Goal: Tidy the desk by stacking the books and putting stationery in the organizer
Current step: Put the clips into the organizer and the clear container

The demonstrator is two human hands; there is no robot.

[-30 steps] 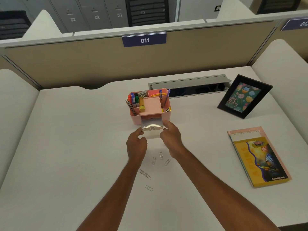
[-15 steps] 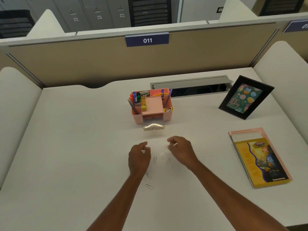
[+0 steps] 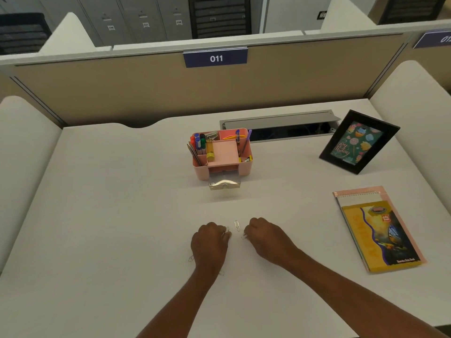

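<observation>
Both hands are curled down on the surface [image 3: 97,215], fingers drawn together: your left hand [image 3: 211,240] seems to pinch a clip [image 3: 227,230] at its fingertips, and your right hand [image 3: 264,236] looks closed on another at its own tips, though the wire there is too thin to be sure of the grip. One clip [image 3: 236,225] lies free between the two hands, and two more sit near your left wrist, one beside it [image 3: 190,258] and one just behind it [image 3: 221,273]. Straight ahead, the pink organizer [image 3: 222,152] stands with its clear drawer [image 3: 224,182] pulled out toward you, which is likely where these clips belong; pens and markers [image 3: 200,142] already stand in its upper compartments. Gathering with both hands at once makes sense, since the clips lie scattered close together. Well off to the right, the books [image 3: 377,230] lie stacked flat with the yellow one on top, so that part looks done. Beyond them a black picture frame [image 3: 358,141] leans upright, next to an open cable tray [image 3: 280,125] at the back of the surface. A tan partition [image 3: 146,93] labelled 011 closes off the desk, with grey lockers [image 3: 141,18] behind it.
</observation>
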